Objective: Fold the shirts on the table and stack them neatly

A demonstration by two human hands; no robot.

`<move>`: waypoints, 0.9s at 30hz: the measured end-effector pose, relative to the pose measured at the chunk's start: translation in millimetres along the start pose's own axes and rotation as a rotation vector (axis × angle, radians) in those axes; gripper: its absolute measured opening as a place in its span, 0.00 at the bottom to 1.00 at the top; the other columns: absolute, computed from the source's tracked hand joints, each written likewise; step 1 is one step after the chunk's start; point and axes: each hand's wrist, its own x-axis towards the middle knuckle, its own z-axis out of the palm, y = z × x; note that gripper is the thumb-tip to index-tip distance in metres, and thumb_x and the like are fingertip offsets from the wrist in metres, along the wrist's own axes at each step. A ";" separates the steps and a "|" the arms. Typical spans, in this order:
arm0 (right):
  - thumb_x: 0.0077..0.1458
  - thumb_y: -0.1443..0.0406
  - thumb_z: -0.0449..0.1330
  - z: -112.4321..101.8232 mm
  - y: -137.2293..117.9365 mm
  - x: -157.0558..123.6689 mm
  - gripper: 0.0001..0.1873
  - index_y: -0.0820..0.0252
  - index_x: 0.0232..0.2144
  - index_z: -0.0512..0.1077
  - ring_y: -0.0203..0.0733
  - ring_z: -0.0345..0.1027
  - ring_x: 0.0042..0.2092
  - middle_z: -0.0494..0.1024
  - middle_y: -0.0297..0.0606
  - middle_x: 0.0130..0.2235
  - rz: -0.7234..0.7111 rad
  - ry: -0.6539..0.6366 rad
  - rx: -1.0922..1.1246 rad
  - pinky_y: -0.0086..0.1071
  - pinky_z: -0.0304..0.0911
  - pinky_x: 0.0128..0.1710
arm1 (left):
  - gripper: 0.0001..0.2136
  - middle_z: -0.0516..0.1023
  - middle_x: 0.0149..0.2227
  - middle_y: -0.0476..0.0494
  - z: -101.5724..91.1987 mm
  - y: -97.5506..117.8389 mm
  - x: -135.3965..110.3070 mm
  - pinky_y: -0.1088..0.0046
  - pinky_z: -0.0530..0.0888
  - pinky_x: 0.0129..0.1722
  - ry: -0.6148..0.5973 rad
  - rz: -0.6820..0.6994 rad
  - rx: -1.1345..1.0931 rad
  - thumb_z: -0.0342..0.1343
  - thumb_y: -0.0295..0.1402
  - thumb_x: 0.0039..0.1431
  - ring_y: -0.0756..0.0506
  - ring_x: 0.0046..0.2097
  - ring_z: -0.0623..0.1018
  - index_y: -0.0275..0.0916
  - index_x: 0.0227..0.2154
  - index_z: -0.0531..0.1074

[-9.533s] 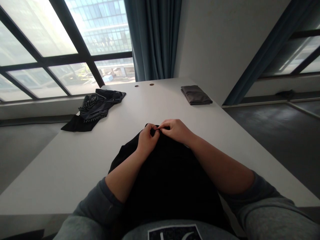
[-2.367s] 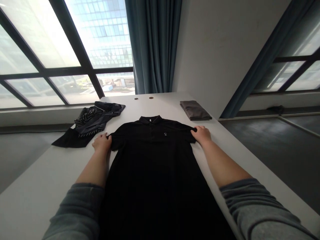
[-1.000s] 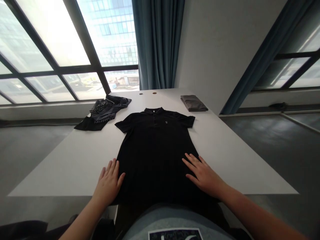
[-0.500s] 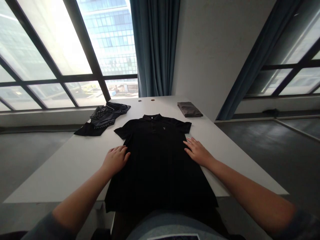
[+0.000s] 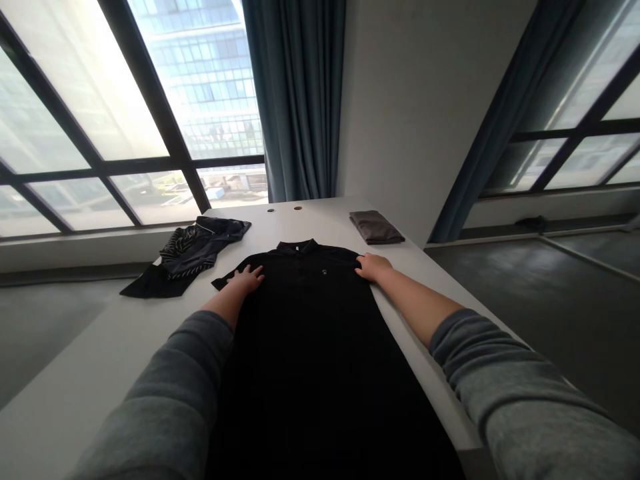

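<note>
far left, a tall dark-framed window [image 5: 100, 133] looks onto a glass office block. below it, at the edge of the white laminate surface [image 5: 305, 213], lies a crumpled heap of black and navy striped cloth [image 5: 187, 253], well apart from the hands and just beside the shirt's sleeve.

left hand [image 5: 245, 280] in a grey knit sleeve [image 5: 170, 393]: open, palm down, fingers spread on the shirt's shoulder near the sleeve, nothing gripped.

black short-sleeved polo shirt [image 5: 310, 373]: flat on the surface, collar away from the wearer of the camera, hem running out of view toward the body. small pale chest logo [image 5: 325, 271].

right hand [image 5: 374, 267]: palm down on the far shoulder at the sleeve, fingers close together; cannot tell if it pinches the cloth.

further right, a folded dark grey garment [image 5: 375, 227] sits near the surface's far end, apart from the right hand.
</note>
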 end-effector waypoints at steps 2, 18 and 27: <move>0.65 0.50 0.55 11.1 5.3 -6.5 0.28 0.59 0.58 0.74 0.59 0.69 0.60 0.74 0.54 0.59 0.048 -0.016 -0.014 0.49 0.64 0.60 | 0.32 0.51 0.76 0.37 8.7 -3.7 -0.6 0.23 0.60 0.58 -0.076 -0.112 -0.023 0.43 0.55 0.67 0.19 0.73 0.54 0.58 0.72 0.57; 0.68 0.62 0.49 43.3 55.6 -31.0 0.24 0.54 0.61 0.74 0.52 0.68 0.59 0.75 0.44 0.61 0.261 0.295 0.266 0.43 0.63 0.60 | 0.21 0.75 0.59 0.26 -11.7 106.4 2.2 0.41 0.63 0.61 0.166 0.208 0.141 0.43 0.36 0.71 0.28 0.63 0.70 0.37 0.53 0.78; 0.64 0.64 0.54 48.5 69.9 -18.3 0.21 0.50 0.54 0.80 0.52 0.68 0.57 0.78 0.40 0.57 0.289 0.313 0.286 0.42 0.64 0.55 | 0.26 0.63 0.72 0.40 12.8 276.5 77.4 0.54 0.64 0.67 -0.033 0.468 0.027 0.39 0.44 0.74 0.36 0.70 0.64 0.47 0.71 0.61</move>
